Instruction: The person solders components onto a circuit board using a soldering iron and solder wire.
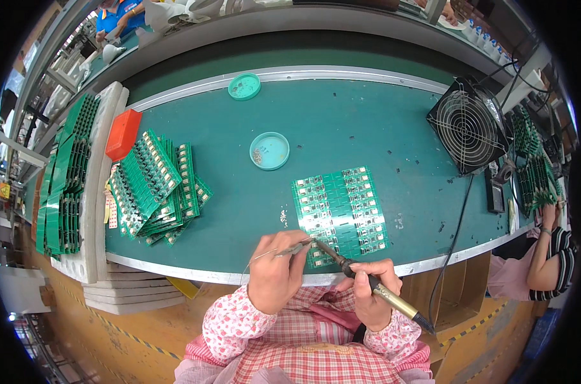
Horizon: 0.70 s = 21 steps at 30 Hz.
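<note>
A green circuit board panel [339,214] with rows of small parts lies flat near the table's front edge. My right hand [372,291] is closed around a soldering iron [396,301], whose tip meets the board's near left part. Pinched in my left hand [274,272] are grey tweezers [291,249], their points close beside the iron's tip. A thin wire [259,256], perhaps solder, also sticks out of the left hand. Whether a small part sits between the tweezer points is too small to tell.
Circuit boards [153,182] are stacked at the left by a red bin [123,134]; more stand in a white foam rack [104,192]. Two turquoise dishes [270,152] hold tiny bits. A black fan [468,126] stands right, near the iron's cord [453,246]. A co-worker's arm [545,259] shows far right.
</note>
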Each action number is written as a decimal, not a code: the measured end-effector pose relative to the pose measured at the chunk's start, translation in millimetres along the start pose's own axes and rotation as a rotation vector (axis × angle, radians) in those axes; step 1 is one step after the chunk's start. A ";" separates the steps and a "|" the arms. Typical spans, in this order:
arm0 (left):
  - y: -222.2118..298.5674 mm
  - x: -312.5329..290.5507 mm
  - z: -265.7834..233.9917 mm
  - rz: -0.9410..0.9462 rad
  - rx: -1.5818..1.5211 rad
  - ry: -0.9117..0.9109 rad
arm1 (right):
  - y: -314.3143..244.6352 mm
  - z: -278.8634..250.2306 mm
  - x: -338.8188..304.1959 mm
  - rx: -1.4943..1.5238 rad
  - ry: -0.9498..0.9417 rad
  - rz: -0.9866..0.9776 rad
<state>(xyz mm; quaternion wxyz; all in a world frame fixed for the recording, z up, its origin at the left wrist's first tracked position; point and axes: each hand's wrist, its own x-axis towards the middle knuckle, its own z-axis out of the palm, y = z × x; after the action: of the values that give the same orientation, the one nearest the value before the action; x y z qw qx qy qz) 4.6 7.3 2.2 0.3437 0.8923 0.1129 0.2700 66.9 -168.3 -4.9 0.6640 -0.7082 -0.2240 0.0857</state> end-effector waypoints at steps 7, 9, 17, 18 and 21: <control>-1.0 -0.4 -0.8 0.010 0.000 0.010 | 1.2 -10.0 9.4 -0.213 -0.164 -0.280; -1.7 -0.8 -0.3 0.015 -0.007 0.011 | 1.2 -10.4 9.7 -0.218 -0.168 -0.304; -1.8 -1.1 -0.6 0.010 -0.007 0.008 | 8.4 -18.0 12.8 -0.186 -0.151 -0.360; -1.9 -1.2 -0.7 0.003 -0.005 0.006 | 8.6 -19.9 12.4 -0.174 -0.124 -0.367; -1.6 -0.9 -0.5 0.009 -0.013 0.010 | 12.5 -22.9 4.3 -0.099 -0.045 -0.266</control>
<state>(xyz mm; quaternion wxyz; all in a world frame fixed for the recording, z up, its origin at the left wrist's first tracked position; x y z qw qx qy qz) 3.6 8.4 1.1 0.3476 0.8893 0.1087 0.2765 82.8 -187.3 -14.1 0.6285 -0.7021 -0.3346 0.0018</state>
